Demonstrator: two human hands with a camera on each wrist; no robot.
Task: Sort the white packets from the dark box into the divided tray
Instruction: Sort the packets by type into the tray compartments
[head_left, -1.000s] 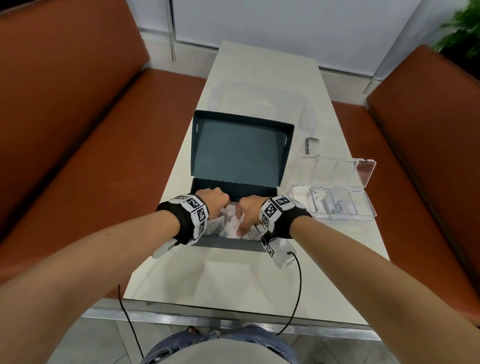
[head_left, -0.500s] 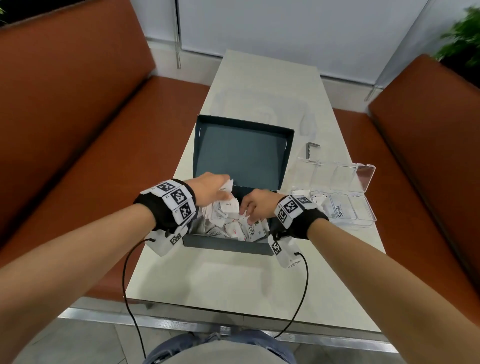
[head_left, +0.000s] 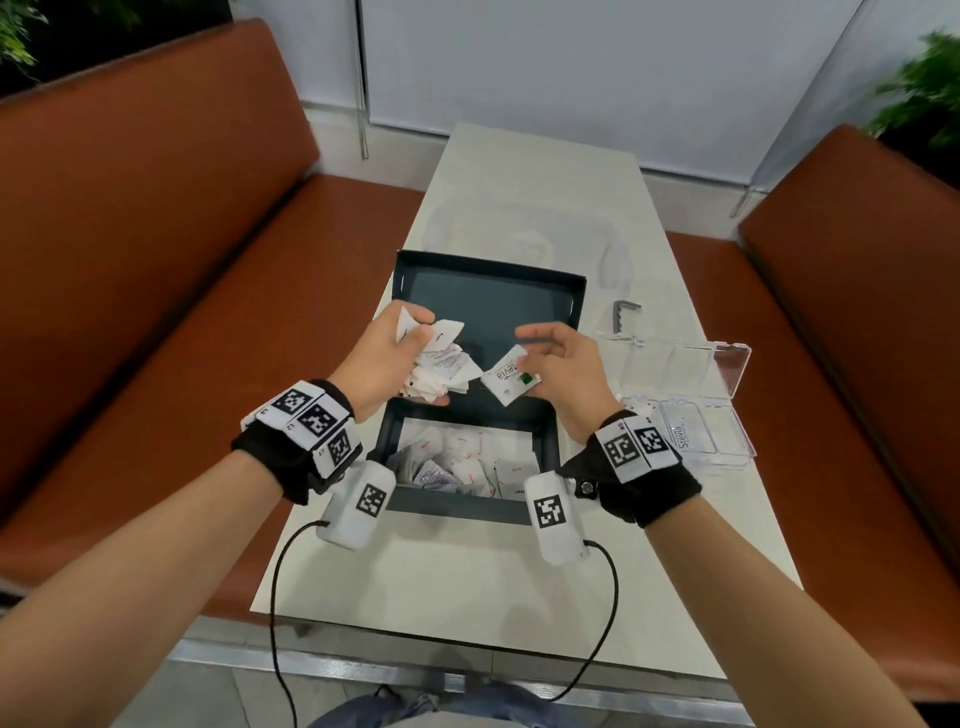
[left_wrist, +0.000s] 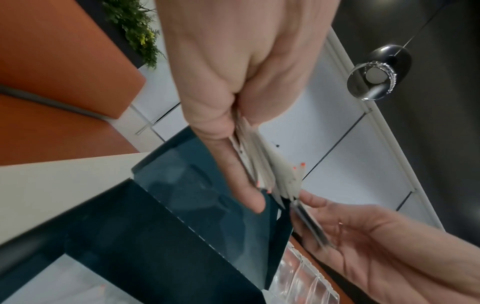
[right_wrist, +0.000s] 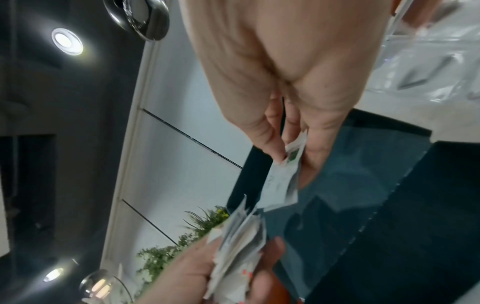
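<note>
The dark box (head_left: 470, 506) lies open on the table with its lid (head_left: 488, 306) tipped back, and several white packets (head_left: 457, 467) lie in its base. My left hand (head_left: 395, 358) is raised above the box and grips a bunch of white packets (head_left: 441, 371) (left_wrist: 262, 164) (right_wrist: 241, 242). My right hand (head_left: 558, 364) hovers beside it and pinches one white Stevia packet (head_left: 509, 379) (right_wrist: 283, 181) with a green mark. The clear divided tray (head_left: 691, 436) stands open right of the box, one Stevia packet (head_left: 680, 434) inside it.
A small grey bracket (head_left: 621, 314) lies on the pale table (head_left: 467, 582) behind the tray. Orange bench seats (head_left: 156, 312) run along both long sides. Cables hang from both wrist cameras over the near table edge.
Both hands have risen out of the box. The left came up with a bunch of packets, and the right now pinches a single packet drawn apart from the bunch.
</note>
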